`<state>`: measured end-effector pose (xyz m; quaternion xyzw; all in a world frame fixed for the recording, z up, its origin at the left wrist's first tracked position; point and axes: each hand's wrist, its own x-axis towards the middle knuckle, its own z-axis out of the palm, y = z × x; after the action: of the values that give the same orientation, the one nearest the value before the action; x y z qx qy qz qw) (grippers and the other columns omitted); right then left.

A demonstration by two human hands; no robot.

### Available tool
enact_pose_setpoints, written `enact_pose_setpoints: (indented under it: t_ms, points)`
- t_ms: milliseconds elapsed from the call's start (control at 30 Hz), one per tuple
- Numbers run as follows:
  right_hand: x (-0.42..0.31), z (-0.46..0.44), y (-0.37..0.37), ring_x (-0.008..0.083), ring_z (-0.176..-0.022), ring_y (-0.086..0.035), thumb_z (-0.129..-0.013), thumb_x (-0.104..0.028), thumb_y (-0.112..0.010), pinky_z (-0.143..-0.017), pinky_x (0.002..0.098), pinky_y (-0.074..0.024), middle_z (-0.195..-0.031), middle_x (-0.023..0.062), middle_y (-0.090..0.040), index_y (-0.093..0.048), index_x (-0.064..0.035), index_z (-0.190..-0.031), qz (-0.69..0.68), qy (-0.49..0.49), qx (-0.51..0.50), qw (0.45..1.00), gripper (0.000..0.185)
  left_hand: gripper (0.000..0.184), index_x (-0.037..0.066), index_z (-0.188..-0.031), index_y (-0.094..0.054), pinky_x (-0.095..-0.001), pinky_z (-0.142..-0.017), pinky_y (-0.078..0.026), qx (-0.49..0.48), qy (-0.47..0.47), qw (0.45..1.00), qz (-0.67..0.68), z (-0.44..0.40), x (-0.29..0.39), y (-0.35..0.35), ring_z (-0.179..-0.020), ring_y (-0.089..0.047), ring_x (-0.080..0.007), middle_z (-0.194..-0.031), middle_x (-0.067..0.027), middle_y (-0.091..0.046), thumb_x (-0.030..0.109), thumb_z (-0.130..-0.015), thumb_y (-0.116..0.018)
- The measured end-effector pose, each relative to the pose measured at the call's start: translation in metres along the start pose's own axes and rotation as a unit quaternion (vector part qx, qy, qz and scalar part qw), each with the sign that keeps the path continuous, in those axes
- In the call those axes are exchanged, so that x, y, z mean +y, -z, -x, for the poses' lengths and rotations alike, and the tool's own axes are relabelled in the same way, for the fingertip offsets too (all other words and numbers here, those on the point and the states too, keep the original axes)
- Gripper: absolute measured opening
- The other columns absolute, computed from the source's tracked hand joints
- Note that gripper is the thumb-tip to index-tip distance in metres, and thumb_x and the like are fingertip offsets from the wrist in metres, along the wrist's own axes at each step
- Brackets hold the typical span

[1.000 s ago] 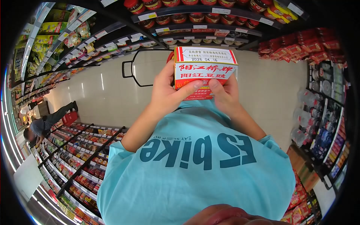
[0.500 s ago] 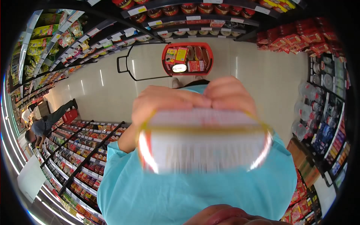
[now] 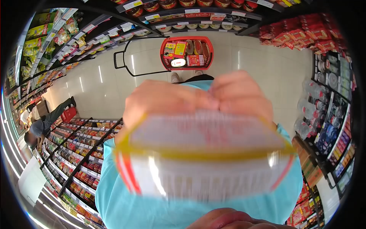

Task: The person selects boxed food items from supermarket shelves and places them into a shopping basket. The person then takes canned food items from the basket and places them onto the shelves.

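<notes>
"Several dark metal shelving units (image 3: 82,152) packed with goods rise on the left, at the top and on the right. What lies between them?"

"A pale, glossy tiled floor (image 3: 274,68). Nearer is the wearer's turquoise cloth shirt (image 3: 122,191), with a boxy white carton (image 3: 206,171), yellow-edged and red-striped, held up close to the camera."

"So that stands in the way?"

"Yes, it covers most of the chest. The left hand (image 3: 164,100) and the right hand (image 3: 244,95) grasp its far side, fingers bent and meeting near the middle."

"And around them?"

"Bunched red packets (image 3: 293,34) hang at upper right. Beyond the hands, a red plastic basket (image 3: 194,68) stands on the floor, its long black handle (image 3: 151,73) reaching left. By the left shelves another person in dark clothes (image 3: 53,118) bends over. Inside the basket are yellow-and-red cardboard boxes (image 3: 179,49) and, smaller, a flat oval tin with a white top (image 3: 178,62)."

"What is hard to make out?"

"The outermost shelves are cut off by the round black border. The forearms are mostly behind the carton, and its print and barcode are smeared. I cannot tell where the thumbs press."
</notes>
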<state>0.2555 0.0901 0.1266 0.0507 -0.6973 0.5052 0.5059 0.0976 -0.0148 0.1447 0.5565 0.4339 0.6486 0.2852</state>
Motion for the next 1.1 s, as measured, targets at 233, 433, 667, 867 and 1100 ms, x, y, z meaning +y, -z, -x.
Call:
enact_pose_setpoints:
  t_ms: [233,433,667,867,1100]
  points:
    - [0.06,0.035,-0.019,0.0145,-0.108,-0.062,-0.099,-0.012,-0.063,-0.091,0.0304,-0.0518,-0.123,0.011,-0.062,-0.048,0.0008,-0.131,-0.204,-0.354,0.143,0.901,0.038,0.045,-0.003,-0.125,-0.056,-0.033,-0.09,-0.054,0.138,0.244,0.951,0.127,0.008,-0.064,0.011,-0.103,-0.067,-0.0179,-0.116,-0.013,-0.069,0.011,-0.088,-0.078]
    - [0.092,0.047,-0.038,0.0129,-0.108,-0.062,-0.101,-0.017,-0.06,-0.092,0.0298,-0.0529,-0.123,0.0105,-0.063,-0.048,0.0005,-0.13,-0.262,-0.451,0.188,0.832,0.036,0.041,-0.002,-0.124,-0.056,-0.0317,-0.088,-0.055,0.143,0.351,0.91,0.17,0.017,-0.091,0.036,-0.101,-0.067,-0.016,-0.114,-0.0127,-0.069,0.014,-0.091,-0.075]
    - [0.106,0.025,-0.062,0.0216,-0.117,-0.056,-0.091,-0.021,-0.074,-0.098,0.0355,-0.0477,-0.134,0.0155,-0.053,-0.045,-0.0003,-0.142,0.046,-0.387,0.172,0.905,0.062,0.046,-0.002,-0.119,-0.058,-0.0324,-0.084,-0.055,0.126,0.311,0.941,0.041,0.035,-0.123,0.076,-0.096,-0.07,-0.0177,-0.109,-0.0127,-0.071,0.021,-0.086,-0.08]
    - [0.112,0.01,-0.059,0.0343,-0.121,-0.049,-0.08,-0.021,-0.081,-0.098,0.0431,-0.0442,-0.138,0.0188,-0.047,-0.062,-0.0074,-0.133,0.403,-0.227,-0.011,0.886,0.058,0.043,-0.002,-0.119,-0.057,-0.0292,-0.084,-0.055,0.051,0.311,0.939,-0.137,0.036,-0.112,0.113,-0.096,-0.068,-0.0133,-0.109,-0.0108,-0.071,0.015,-0.087,-0.079]
    - [0.111,-0.013,-0.093,0.0373,-0.121,-0.047,-0.075,-0.022,-0.081,-0.098,0.0429,-0.0438,-0.138,0.0181,-0.05,-0.066,-0.0109,-0.127,0.443,-0.189,-0.062,0.874,0.056,0.051,0.007,-0.117,-0.062,-0.0366,-0.076,-0.058,0.046,0.268,0.932,-0.239,0.037,-0.114,0.141,-0.089,-0.074,-0.0279,-0.1,-0.0135,-0.074,0.034,-0.08,-0.084]
